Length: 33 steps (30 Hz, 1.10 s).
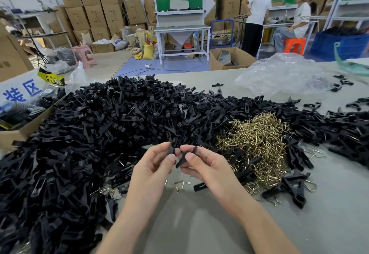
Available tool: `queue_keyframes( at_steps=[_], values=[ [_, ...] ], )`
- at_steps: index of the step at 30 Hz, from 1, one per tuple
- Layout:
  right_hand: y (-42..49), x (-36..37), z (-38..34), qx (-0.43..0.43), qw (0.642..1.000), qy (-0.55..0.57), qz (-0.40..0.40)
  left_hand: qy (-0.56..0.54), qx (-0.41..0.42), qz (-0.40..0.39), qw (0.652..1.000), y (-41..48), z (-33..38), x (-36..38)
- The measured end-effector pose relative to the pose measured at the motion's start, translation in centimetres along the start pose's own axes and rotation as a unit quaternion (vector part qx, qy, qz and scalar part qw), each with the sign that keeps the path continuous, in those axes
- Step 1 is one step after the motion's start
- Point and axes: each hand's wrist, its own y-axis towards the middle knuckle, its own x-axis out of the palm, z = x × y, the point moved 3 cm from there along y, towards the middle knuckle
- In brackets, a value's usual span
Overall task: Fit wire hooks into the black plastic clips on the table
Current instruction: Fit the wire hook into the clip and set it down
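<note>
Forearms come in from 6 o'clock over the grey table, and both hands are up just in front of the big stuff. The left hand has thumb and fingers curled, pinching a short black clip. The right hand pinches a longer black clip that slants down toward 7 o'clock. The two pieces come together between the thumbs, but I honestly can't tell if they touch.

The heap of black clips sprawls from 9 round to 2 o'clock of the hands. The brassy wire hooks sit in a tangle at 3 o'clock, right up against the heap. A few loose hooks lie on the table just under the hands. The cardboard box is way over at 9 o'clock, and there's a crumpled clear plastic bag at 1 o'clock.
</note>
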Motion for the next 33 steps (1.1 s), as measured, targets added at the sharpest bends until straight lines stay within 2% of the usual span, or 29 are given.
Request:
queue_keyframes(
  at_steps=[9, 21, 33],
  values=[
    [-0.12, 0.18, 0.25, -0.019, 0.998, -0.063, -0.008, 0.015, 0.012, -0.012, 1.000, -0.48, 0.45, 0.33],
    [-0.20, 0.26, 0.03, -0.022, 0.998, -0.057, -0.005, 0.032, 0.024, 0.002, 0.999, -0.43, 0.38, 0.16],
    [-0.29, 0.21, -0.22, -0.030, 0.997, -0.064, -0.008, 0.071, 0.051, -0.035, 0.996, -0.80, 1.07, 0.35]
  ],
)
